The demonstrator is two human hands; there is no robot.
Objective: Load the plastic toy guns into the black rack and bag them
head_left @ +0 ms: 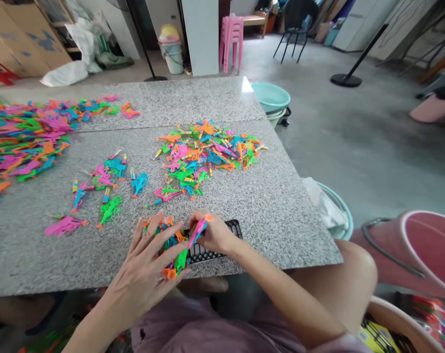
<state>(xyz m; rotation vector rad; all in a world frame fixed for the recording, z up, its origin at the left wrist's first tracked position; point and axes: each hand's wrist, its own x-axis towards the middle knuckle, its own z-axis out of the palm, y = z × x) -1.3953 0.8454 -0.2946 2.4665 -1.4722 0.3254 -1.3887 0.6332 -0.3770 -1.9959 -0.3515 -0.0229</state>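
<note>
I see the left hand spread over colourful toys in a black rack on the worktop. The right hand pinches a pink toy above it, perhaps with a blue one.

No text, brand, number or sign could be read. The blue marks on the cardboard were too unclear to make out.
</note>
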